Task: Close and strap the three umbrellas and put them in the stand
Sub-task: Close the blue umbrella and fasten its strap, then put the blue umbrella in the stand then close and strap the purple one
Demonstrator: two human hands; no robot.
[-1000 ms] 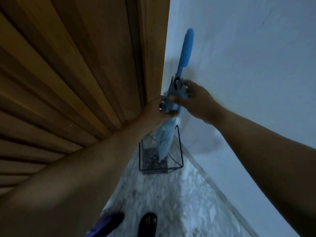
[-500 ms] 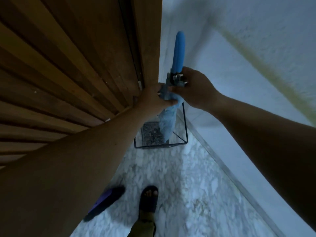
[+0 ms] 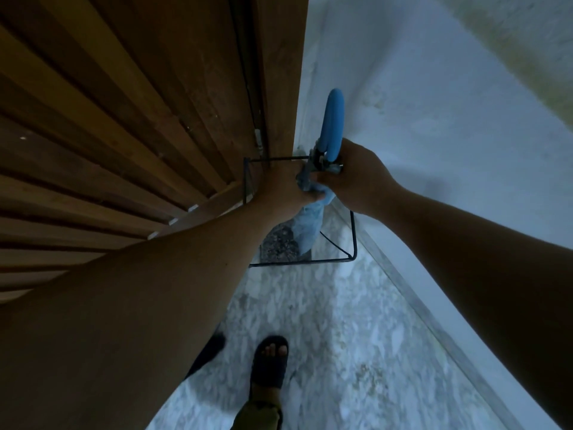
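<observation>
Both hands clamp one blue umbrella (image 3: 310, 225): left hand (image 3: 285, 190) around the gathered canopy, right hand (image 3: 356, 178) just above, below the handle. Its upright long axis already drops into the wire stand (image 3: 353, 243) beneath them.

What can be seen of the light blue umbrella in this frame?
The light blue folded umbrella stands roughly upright, handle up, its canopy gathered and crumpled. The smooth, rounded brighter blue handle looks like plastic, with dark metal fittings below it. Its lower end sits inside the black wire-frame stand in the corner between wooden door and white wall. The left hand grips the bunched fabric; the right hand holds it at the handle's base. No strap is discernible.
</observation>
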